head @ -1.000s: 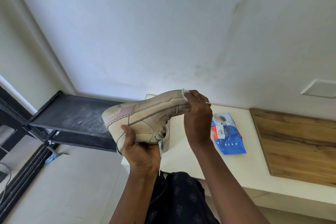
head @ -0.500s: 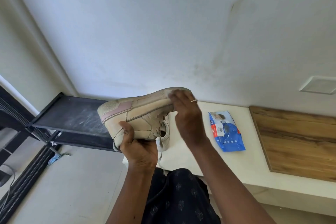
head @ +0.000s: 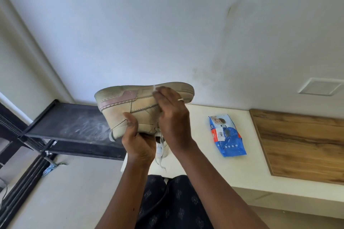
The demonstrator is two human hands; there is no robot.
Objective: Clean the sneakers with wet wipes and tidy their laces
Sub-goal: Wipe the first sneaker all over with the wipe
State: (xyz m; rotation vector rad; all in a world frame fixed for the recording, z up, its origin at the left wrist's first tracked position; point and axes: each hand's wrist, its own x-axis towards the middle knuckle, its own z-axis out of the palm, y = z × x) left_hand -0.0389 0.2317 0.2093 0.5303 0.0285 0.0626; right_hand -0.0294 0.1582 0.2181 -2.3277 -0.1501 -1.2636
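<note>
Sneaker (head: 130,106) is up in the air over the left end of the counter (head: 204,165), flipped so the sole faces up. My left hand (head: 139,143) grips it from underneath, with the thumb pressed flat on the side panel. My right hand (head: 171,117) has its fingers curled round a wipe (head: 154,88) (only a little white corner pokes out) and presses it on the edge of the sole, about midway along. A lace (head: 162,166) dangles down beside my left wrist. The other sneaker (head: 164,151) sits on the counter right below the held one, mostly hidden behind my hands. The blue pack of wipes (head: 226,135) lies flat on the counter further right. A wooden panel (head: 301,145) covers the counter's right end, and a dusty black shelf (head: 78,122) stands just off its left end.
</note>
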